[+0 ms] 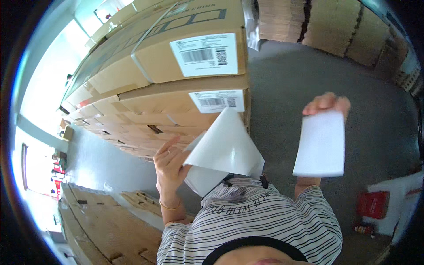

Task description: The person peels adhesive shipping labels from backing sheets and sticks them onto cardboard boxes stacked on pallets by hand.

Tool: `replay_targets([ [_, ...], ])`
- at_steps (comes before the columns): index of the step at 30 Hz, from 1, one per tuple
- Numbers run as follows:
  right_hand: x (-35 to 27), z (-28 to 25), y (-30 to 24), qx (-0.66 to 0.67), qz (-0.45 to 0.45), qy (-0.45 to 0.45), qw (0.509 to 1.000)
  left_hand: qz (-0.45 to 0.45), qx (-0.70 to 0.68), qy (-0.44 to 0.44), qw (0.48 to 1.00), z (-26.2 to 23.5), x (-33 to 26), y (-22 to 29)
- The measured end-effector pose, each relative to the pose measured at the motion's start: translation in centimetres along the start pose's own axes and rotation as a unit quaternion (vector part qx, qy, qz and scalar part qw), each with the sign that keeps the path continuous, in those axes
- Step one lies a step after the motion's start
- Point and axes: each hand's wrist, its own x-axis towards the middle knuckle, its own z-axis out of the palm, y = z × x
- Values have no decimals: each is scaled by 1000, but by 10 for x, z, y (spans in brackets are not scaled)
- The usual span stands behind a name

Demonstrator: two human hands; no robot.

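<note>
My left hand (171,167) is closed on curled white label backing paper (227,148), whose glossy face bends out in front of my waist. Another white piece hangs below it. On the right, slightly blurred, my right hand (326,104) grips a plain white rectangular sheet (320,143) by its top edge; whether it is one sheet or a stack I cannot tell. Ahead stand stacked brown cardboard boxes. A white printed label (205,54) sits flat on the upper box (154,66), and a second label (217,101) on the box below (150,99), just above the backing paper.
Plastic strapping (141,66) runs round the upper box. More cardboard stacks (331,24) stand at the far right, and flat brown cartons (106,221) at the lower left. A red object (373,205) is at the right edge. Grey floor (282,70) runs beside the boxes.
</note>
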Motion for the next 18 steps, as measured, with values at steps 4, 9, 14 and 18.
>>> replay_targets([
  [4, 15, -60, 63, 212, 170, -74, 959, 97, 24, -65, 993, 21, 29, 52],
  [9, 30, -74, 119, -4, 245, -54, 968, 140, 70, -152, 976, 66, 76, 97],
  [14, 48, -70, 144, 50, 296, -103, 948, 118, 111, -227, 960, 93, 114, 116],
  [18, 52, -68, 158, 35, 285, -120, 950, 88, 122, -249, 957, 110, 136, 118],
])
